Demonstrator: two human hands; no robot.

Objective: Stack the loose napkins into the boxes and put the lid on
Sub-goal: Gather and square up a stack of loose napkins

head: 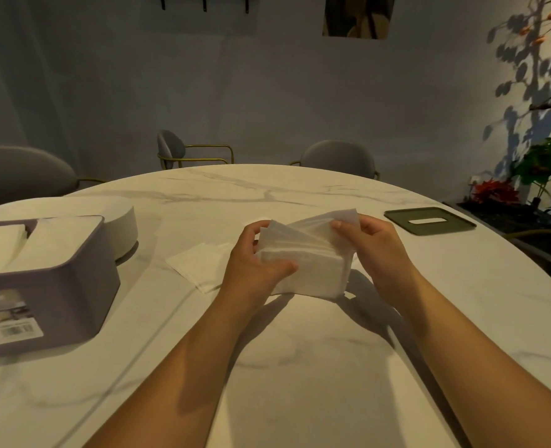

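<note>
Marble table, dim room. The box already holds napkins but has no lid on. Right of the box, the left hand and right hand both grip a stack of napkins. A few loose napkins lie between, and the lid sits farther right. The box's left end is cut off, so I cannot tell how full it is.

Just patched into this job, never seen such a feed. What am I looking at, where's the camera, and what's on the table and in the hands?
No machine here: a person works bare-handed, filmed by one camera worn on the head, looking forward and down. The left hand and right hand both grip a stack of white napkins over the marble table. A few loose napkins lie left of it. Far left, an open box holds napkins; the dark lid lies at right.
</note>
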